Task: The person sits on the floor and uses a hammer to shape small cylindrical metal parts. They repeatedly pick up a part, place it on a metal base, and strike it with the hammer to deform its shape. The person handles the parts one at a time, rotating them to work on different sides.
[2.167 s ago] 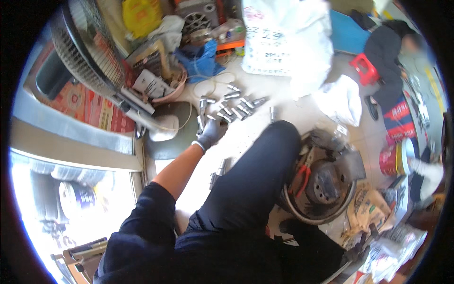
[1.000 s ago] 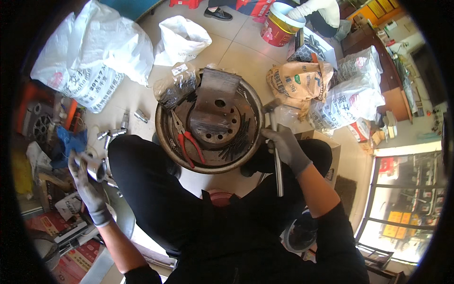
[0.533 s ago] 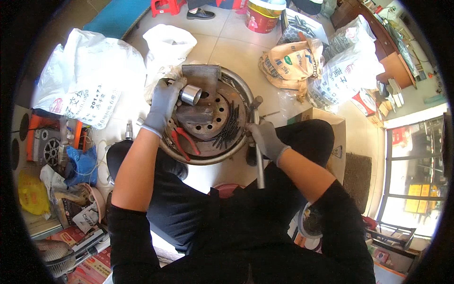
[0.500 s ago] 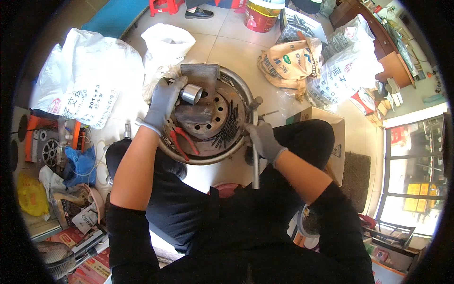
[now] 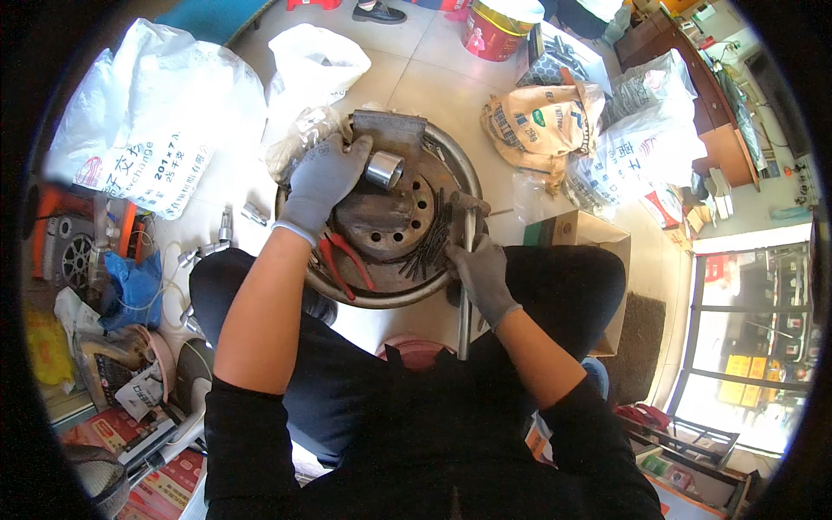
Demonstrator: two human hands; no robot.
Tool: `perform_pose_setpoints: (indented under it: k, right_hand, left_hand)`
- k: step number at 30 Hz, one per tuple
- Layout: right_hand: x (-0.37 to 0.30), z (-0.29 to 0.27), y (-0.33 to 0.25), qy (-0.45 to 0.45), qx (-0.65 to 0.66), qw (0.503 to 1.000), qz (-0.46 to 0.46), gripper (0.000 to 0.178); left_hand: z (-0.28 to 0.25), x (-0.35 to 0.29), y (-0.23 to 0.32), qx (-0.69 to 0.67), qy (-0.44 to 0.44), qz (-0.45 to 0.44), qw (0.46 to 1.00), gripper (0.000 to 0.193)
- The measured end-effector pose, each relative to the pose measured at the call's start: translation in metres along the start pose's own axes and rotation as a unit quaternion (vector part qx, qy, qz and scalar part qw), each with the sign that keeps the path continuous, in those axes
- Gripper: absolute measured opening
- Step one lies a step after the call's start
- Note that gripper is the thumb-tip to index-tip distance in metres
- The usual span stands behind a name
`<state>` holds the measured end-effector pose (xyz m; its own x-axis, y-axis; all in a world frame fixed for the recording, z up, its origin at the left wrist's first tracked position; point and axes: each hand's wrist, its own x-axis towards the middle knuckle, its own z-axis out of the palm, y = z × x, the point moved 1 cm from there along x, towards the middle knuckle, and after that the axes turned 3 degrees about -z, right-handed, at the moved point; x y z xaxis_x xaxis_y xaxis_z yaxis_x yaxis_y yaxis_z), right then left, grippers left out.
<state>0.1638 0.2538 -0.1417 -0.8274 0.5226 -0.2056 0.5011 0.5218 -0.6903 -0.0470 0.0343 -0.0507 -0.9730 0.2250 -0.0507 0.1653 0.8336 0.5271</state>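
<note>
Left grip (image 5: pixel 326 182) clamps a metal cylinder (image 5: pixel 386 170), forearm (image 5: pixel 265 303) extended — right grip (image 5: pixel 482 273) encloses a hammer (image 5: pixel 464 329).

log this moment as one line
left grip: holding silver cylinder over metal wheel | right grip: around hammer handle | in wheel: red-handled pliers, dark rods

Pale, glossy tiles cover the floor (image 5: pixel 425 74), with thin, straight joints visible toward the far side. At the right, a dark-framed window (image 5: pixel 747 325) is divided into panes by bars; strong daylight there bleaches much of the view beyond, though yellow panels (image 5: pixel 750 368) show through. A dark brown mat (image 5: pixel 640 347) lies nearby. Farther off on the right, a reddish-brown wooden cabinet (image 5: pixel 709 111) stands near a pale wall (image 5: pixel 774 224). A flat blue surface (image 5: pixel 204 17) occupies the far left.
</note>
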Motion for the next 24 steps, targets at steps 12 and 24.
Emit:
perform_pose_setpoints:
  k: [12,24]
  right_hand:
    - [-0.004,-0.007,-0.023,0.026,0.049,0.998,0.042,0.035]
    - [0.005,-0.013,0.003,-0.004,0.181,0.983,0.042,0.022]
  left_hand:
    - [-0.008,-0.012,0.001,0.03,0.017,0.009,0.999,0.074]
    - [-0.013,-0.016,0.009,-0.022,0.026,0.071,0.997,0.058]
